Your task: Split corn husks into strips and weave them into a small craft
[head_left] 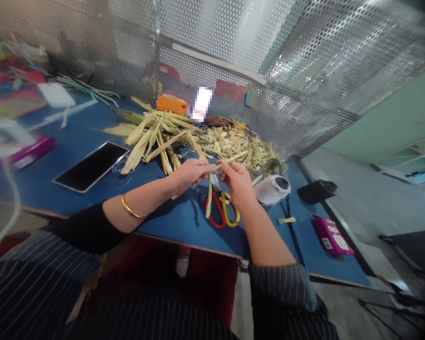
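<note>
Over on the left, a smartphone [91, 166] lies dark-screened on the blue table [173, 222]. Next along, a sprawl of dried corn husks [141, 141], long pale leaves fanned out. Now the left hand [194, 173], gold bangle [130, 208] on the forearm, and it's pinching a narrow husk strip [209, 200] that hangs down from the fingertips! Just below sit scissors [222, 210], one handle red, one yellow, the strip dangling by the red loop. The right hand [236, 180] is right there, thumb and fingers pinched at the strip's upper end. Beyond it, a heap of shredded husk [251, 146]; then a white thread cone [269, 191] on its side, and a purple packet [332, 235] far right.
</note>
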{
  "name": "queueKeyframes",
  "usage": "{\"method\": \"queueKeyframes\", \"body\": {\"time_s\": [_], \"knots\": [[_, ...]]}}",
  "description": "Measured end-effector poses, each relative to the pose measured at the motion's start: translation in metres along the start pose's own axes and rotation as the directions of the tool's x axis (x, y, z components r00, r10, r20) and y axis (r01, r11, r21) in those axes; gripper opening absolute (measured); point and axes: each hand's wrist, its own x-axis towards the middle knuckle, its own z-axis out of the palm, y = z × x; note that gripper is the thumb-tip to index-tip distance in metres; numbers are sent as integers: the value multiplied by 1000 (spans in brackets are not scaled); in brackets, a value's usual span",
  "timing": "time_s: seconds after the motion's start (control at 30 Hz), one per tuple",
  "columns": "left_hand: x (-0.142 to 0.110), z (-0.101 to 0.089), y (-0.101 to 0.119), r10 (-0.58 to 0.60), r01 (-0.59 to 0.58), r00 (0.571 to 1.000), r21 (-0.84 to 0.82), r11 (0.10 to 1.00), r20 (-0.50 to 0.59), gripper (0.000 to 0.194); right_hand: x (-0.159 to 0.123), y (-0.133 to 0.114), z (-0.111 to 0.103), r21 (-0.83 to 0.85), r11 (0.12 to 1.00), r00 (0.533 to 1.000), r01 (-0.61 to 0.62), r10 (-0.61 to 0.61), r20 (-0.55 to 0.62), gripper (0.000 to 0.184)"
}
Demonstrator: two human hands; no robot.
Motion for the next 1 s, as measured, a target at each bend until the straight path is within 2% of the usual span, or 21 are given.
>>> {"method": "queueKeyframes", "body": {"time_s": [0.07,0.17,0.23,0.27,0.33,0.4,0.47,0.53,0.57,0.63,0.7,0.77,0.83,0.9,1.0], "knots": [[-2,3,-1,28,-27,1000,95,995,-9,31,0,5,4,30,999,1000,-10,10,14,26],[-2,4,-4,116,-106,993,241,965,-25,32,-1,11,11,0,998,996,55,-55,-68,27],[-1,2,-5,119,-109,993,295,949,-16,30,0,12,11,-32,997,992,66,-69,-102,28],[-1,1,-5,108,-98,994,318,943,-12,28,-1,11,10,-80,996,994,47,-55,-92,31],[-1,-1,-4,99,-85,995,367,926,-20,26,-3,5,6,-291,956,997,28,-49,-63,38],[-2,-2,-2,119,-100,993,424,900,-19,25,-8,-5,1,-578,809,981,106,-179,-70,49],[-4,-3,0,149,-136,989,480,867,10,25,-14,-14,-2,-765,600,900,237,-432,-60,50],[-5,-1,-1,177,-177,983,538,824,51,24,-18,-18,-1,-809,456,818,371,-573,52,36],[-5,0,-2,191,-201,979,558,805,77,25,-18,-18,0,-797,425,807,429,-577,127,28],[-5,2,-6,225,-261,965,575,775,134,27,-15,-14,1,-745,447,826,496,-508,245,20],[-5,5,-9,257,-311,950,554,773,175,27,-11,-7,3,-690,541,865,481,-420,275,20],[-7,6,-9,219,-275,961,511,814,169,28,-9,-2,4,-635,639,893,434,-398,210,27],[-9,7,-7,119,-178,981,456,872,156,29,-10,0,6,-587,704,903,401,-412,123,28],[-11,7,-4,32,-103,984,406,908,177,28,-12,0,9,-562,732,902,386,-428,61,29],[-13,7,-1,10,-95,973,366,926,229,29,-15,1,12,-567,723,888,395,-459,32,30]]}}
